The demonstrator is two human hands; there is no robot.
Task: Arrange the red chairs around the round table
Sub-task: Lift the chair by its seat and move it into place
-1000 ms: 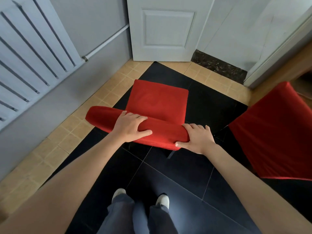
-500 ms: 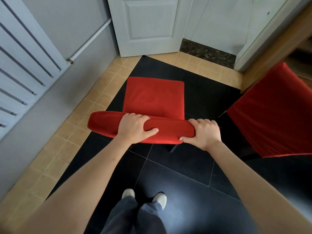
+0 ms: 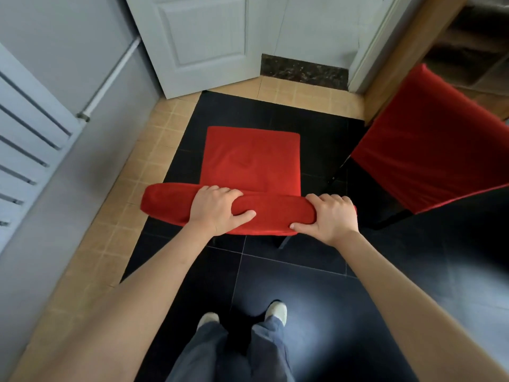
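Hands | left grip [image 3: 217, 212] and right grip [image 3: 329, 217] curled round red chair [image 3: 250, 166] backrest | black floor [image 3: 303, 285]

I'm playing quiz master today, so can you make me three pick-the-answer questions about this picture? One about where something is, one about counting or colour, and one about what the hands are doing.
1. Where is the white door?
A. Beyond the held chair
B. Behind the person's feet
C. On top of the radiator

2. How many red chairs show?
A. One
B. Two
C. Four

3. What are the hands doing?
A. Hanging loose
B. Touching the floor
C. Both gripping the chair's backrest

Answers:
1 A: the white door stands past the seat of the held chair, at the far edge of the floor.
2 B: besides the held chair, a second red chair stands to the right.
3 C: the left hand and the right hand each curl round the padded backrest.
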